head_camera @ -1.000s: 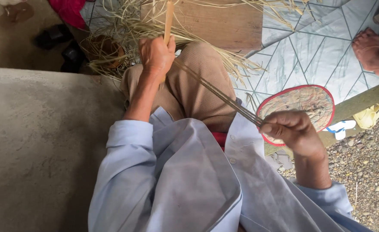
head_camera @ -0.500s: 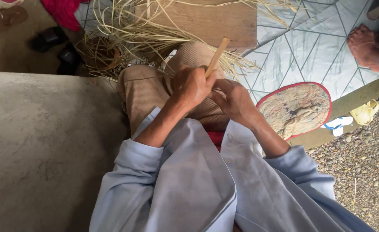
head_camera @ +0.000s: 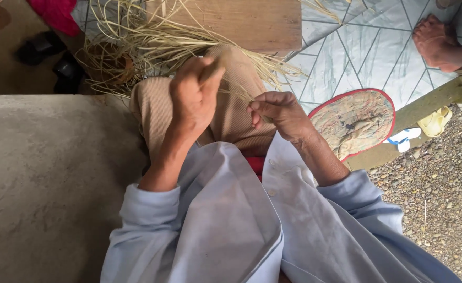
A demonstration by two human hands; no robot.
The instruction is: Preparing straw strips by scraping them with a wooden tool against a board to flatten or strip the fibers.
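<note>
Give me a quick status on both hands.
Left hand closed on a stick. Right hand pinching a thin strip. Loose straw pile ahead of the knees.

Single head-worn view, looking steeply down at close range over the wearer's lap (head_camera: pixel 225 105) and floor (head_camera: pixel 356 47).

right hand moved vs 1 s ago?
Yes. The right hand has come in from over the red-rimmed fan to above the knee, close to the left hand.
</note>
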